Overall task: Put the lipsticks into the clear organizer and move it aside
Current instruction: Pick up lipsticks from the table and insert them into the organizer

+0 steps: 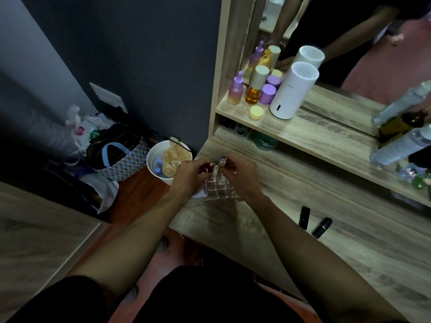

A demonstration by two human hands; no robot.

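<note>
The clear organizer, a gridded acrylic box, stands near the left end of the wooden vanity top. Both my hands hover over it. A dark red lipstick is gripped in my left hand above the organizer's left side. My right hand holds a clear-capped lipstick upright over the back cells. Two black lipsticks lie on the top to the right, one nearer me and another beside it.
On the shelf stand purple and amber bottles, a yellow jar and a white cylinder device before a mirror. Clear bottles lie at right. A white bin and bags sit on the floor left.
</note>
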